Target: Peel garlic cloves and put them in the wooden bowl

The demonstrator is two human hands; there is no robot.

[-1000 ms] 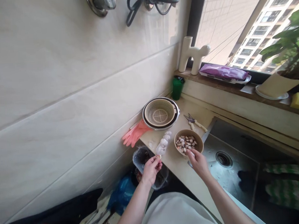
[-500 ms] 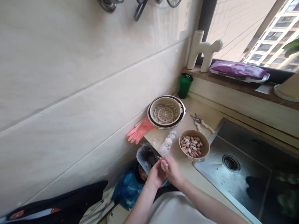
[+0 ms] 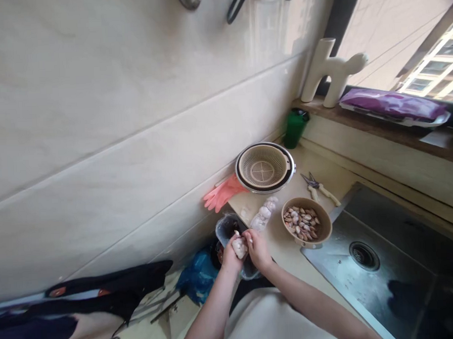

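Observation:
A whitish garlic bulb point(image 3: 239, 246) sits in my left hand point(image 3: 231, 256), whose fingers are wrapped round it. Close against its right side is my right hand point(image 3: 258, 250), fingers curled in and pressed together; whatever they pinch is mostly hidden. Both hands are over the counter's edge, above a lined waste bin point(image 3: 226, 228). Just beyond them on the counter lie several garlic bulbs point(image 3: 264, 215) in a row. To the right stands a tan bowl point(image 3: 326, 233) with many loose, pinkish garlic cloves point(image 3: 301, 222).
A beige strainer basket point(image 3: 263, 166) sits inside a metal-rimmed bowl near the wall. Pink gloves point(image 3: 225, 191) hang over the counter corner. Pale-handled scissors point(image 3: 318, 187) lie beside the steel sink point(image 3: 353, 264). A green cup point(image 3: 296, 129) stands in the corner, and a blue bag point(image 3: 197, 277) is below.
My hands have drawn slightly apart, so the garlic bulb now shows in my left palm. The camera view has shifted, moving the counter things a little rightward.

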